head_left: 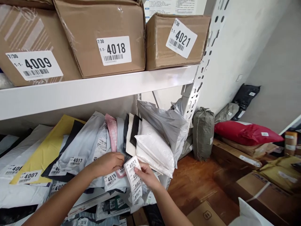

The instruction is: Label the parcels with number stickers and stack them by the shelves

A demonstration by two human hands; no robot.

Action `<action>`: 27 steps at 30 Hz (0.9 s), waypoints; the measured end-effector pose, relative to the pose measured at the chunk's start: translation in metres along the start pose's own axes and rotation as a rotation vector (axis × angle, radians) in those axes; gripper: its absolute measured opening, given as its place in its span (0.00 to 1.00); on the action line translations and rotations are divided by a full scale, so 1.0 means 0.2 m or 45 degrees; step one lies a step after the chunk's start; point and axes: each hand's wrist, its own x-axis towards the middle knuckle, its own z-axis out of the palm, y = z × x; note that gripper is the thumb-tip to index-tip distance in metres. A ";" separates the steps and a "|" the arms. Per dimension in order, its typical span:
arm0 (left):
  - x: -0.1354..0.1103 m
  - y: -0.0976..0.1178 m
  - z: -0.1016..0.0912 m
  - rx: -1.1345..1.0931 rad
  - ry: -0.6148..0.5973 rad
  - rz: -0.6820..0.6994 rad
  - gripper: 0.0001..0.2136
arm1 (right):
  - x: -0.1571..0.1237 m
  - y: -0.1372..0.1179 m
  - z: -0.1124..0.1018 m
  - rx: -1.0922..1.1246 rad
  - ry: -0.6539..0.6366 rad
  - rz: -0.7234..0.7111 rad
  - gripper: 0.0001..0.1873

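My right hand (148, 175) pinches a strip of white number labels (135, 185), its thumb on the front. The strip hangs down, with 4021 on its top label. To its left, my left hand (110, 164) has its fingers curled together among the upright mailing bags; what they grip, if anything, is hidden. Just below that hand is a grey bag's label (111, 179) reading 4019. A pink bag (111, 131) stands behind it. White padded mailers (155, 150) lean right of my hands, and a bag labelled 4017 (77, 161) leans to the left.
Above, a white shelf beam (98, 89) carries cardboard boxes, among them one labelled 4018 (101, 25) and one labelled 4021 (162, 34). A perforated post (199, 72) rises at right. Beyond it, a red parcel (246, 132) and a wrapped grey-green bundle (203, 133) lie near the wall.
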 end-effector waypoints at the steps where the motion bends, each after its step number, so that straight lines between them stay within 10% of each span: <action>1: -0.01 -0.01 0.00 -0.083 -0.020 -0.034 0.08 | 0.00 -0.01 0.01 -0.104 -0.036 -0.042 0.16; 11: 0.11 -0.10 -0.06 -0.663 -0.119 -0.653 0.18 | 0.13 0.04 0.15 -0.519 0.128 -0.213 0.13; 27: 0.22 -0.14 0.04 0.059 -0.008 -0.799 0.07 | 0.24 0.20 0.16 -0.305 0.439 0.154 0.24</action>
